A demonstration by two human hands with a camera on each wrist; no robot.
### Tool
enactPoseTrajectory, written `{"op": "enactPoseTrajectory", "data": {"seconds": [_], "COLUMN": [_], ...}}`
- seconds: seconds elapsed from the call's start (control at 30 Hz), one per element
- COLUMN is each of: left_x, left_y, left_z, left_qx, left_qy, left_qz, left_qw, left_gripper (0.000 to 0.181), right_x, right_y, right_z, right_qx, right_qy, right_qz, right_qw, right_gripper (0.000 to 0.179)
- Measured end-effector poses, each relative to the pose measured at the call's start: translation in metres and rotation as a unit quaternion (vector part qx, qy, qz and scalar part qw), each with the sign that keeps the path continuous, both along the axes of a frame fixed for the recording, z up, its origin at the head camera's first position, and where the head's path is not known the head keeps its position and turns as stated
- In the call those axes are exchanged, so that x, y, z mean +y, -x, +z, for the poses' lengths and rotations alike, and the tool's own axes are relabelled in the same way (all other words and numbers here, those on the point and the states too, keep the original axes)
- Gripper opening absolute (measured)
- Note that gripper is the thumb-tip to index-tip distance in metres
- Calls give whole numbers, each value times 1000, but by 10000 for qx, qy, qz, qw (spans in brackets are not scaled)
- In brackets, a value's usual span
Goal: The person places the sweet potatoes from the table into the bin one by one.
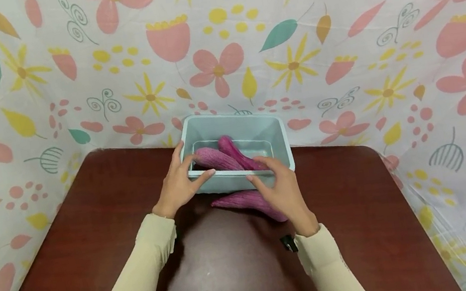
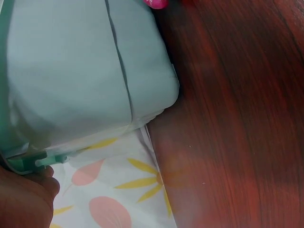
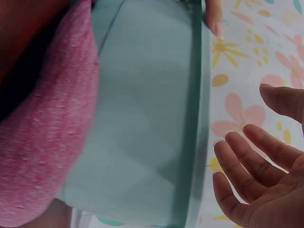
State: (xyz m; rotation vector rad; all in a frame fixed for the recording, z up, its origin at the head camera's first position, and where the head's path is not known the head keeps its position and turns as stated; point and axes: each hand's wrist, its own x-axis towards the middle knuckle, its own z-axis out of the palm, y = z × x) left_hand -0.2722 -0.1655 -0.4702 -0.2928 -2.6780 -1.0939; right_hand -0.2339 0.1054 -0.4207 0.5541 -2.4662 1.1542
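A pale blue-green plastic bin (image 1: 238, 180) stands at the table's back, and two long purple ridged vegetables (image 1: 217, 159) lie inside it. My left hand (image 1: 177, 185) holds the bin's front left corner, thumb along the front rim and fingers over the left side. In the left wrist view, part of that hand (image 2: 28, 194) shows at the rim. Above the front right rim is my right hand (image 1: 283, 188), its fingers spread with nothing in them in the right wrist view. A third purple vegetable (image 1: 246, 200) lies on the table before the bin, partly behind my right hand.
The dark reddish-brown table (image 1: 356, 228) extends on both sides and toward me, with a glossy reflection at its middle. A flower-printed curtain (image 1: 215, 31) hangs close behind the bin and around the table's sides.
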Motion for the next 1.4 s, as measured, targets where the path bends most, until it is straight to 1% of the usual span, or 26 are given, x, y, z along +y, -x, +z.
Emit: {"op": "enactPoseTrajectory", "data": {"seconds": [0.13, 0.23, 0.4, 0.63, 0.8, 0.93, 1.13, 1.27, 1.4], "left_x": [2, 2, 1, 0, 0, 0, 0, 0, 0], "left_y": [1, 2, 2, 2, 1, 0, -1, -1, -1], "left_z": [3, 2, 0, 1, 0, -1, 0, 1, 1], "left_qx": [30, 24, 59, 38, 32, 30, -11, 18, 7], "left_qy": [45, 59, 68, 55, 46, 25, 60, 81, 106], "left_qz": [10, 15, 51, 68, 44, 47, 90, 96, 93], "left_qw": [10000, 10000, 9999, 10000, 10000, 10000, 9999, 9999, 9999], "left_gripper": [66, 64, 62, 61, 60, 59, 59, 60, 61], "right_x": [5, 7, 10, 11, 13, 15, 19, 21, 22], "right_y": [-6, -9, -14, -15, -17, -18, -15, -12, -10], "right_z": [-8, -14, -21, -30, -36, -42, -55, -64, -69], "right_qx": [13, 80, -110, -459, -575, -692, -998, -1328, -1594], "right_qy": [150, 169, 75, 101, 70, -80, -258, -340, -389], "right_qz": [-21, -50, -147, -218, -264, -379, -696, -892, -1022], "right_qw": [9999, 9998, 9998, 9987, 9980, 9969, 9922, 9865, 9811], "right_gripper": [32, 30, 31, 33, 37, 41, 44, 48, 51]}}
